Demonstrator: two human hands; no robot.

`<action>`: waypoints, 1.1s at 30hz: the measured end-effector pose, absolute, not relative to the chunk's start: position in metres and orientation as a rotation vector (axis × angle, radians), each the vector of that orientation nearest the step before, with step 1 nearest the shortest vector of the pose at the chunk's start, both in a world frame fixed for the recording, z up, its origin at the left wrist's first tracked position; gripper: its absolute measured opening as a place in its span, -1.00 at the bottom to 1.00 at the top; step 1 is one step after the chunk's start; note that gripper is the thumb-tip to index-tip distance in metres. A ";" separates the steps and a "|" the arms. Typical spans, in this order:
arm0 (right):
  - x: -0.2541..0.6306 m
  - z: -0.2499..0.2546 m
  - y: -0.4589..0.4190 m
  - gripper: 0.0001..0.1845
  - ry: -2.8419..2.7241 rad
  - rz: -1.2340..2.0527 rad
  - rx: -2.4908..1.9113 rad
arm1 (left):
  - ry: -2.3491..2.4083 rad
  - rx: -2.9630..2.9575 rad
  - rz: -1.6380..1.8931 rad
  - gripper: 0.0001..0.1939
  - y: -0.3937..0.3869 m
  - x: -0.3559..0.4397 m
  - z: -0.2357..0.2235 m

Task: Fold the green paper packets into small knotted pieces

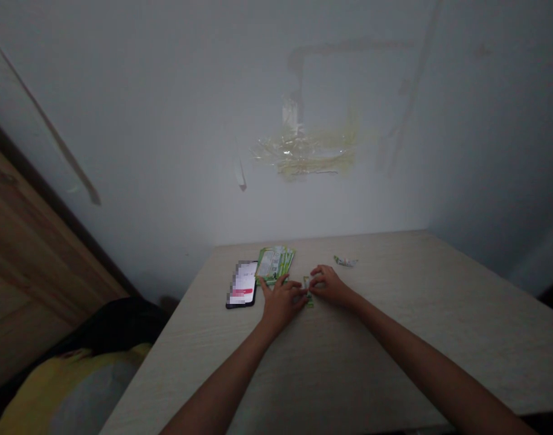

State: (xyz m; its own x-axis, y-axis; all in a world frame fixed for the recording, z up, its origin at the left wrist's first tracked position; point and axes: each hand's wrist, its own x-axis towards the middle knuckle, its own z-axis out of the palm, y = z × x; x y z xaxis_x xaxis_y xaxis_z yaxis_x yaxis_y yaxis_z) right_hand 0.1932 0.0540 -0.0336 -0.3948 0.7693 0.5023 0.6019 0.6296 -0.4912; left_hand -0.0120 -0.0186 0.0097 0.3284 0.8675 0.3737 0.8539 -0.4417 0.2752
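A narrow green and white wrapper strip (310, 300) stands out between my two hands, low over the table. My left hand (282, 301) has its thumb and index finger closed at the strip's left side, while its outer fingers spread toward a pile of green printed packets (273, 263). From the other side, my right hand (329, 286) pinches the strip with curled fingers. The fingertips partly cover the strip, so its exact fold is hard to see.
A phone with a lit screen (242, 285) lies left of the packets. Behind my right hand is a small folded green and white wrapper (345, 261). The pale wooden table (394, 290) meets a wall with peeling tape (310, 154). Yellow fabric (63, 386) sits at lower left.
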 end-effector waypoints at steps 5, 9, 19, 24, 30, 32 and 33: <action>0.195 -0.032 0.048 -0.93 -2.136 0.320 -1.030 | 1.684 2.556 0.715 -0.81 -0.021 -0.011 0.011; 0.196 -0.028 0.037 -0.92 -2.157 0.369 -0.989 | 1.756 2.534 0.703 -0.80 -0.020 -0.009 0.011; 0.197 -0.022 0.014 -0.91 -2.146 0.501 -1.011 | 1.818 2.518 0.656 -0.78 -0.020 -0.010 0.012; 0.198 -0.018 0.007 -0.90 -2.176 0.552 -1.045 | 1.831 2.522 0.650 -0.77 -0.019 -0.011 0.010; 0.201 -0.015 0.001 -0.91 -2.176 0.661 -1.050 | 1.839 2.501 0.647 -0.76 -0.019 -0.011 0.009; 0.202 -0.016 0.002 -0.90 -2.161 0.689 -1.055 | 1.833 2.499 0.636 -0.76 -0.018 -0.011 0.009; 0.203 -0.017 0.004 -0.90 -2.146 0.698 -1.060 | 1.828 2.503 0.629 -0.76 -0.018 -0.011 0.010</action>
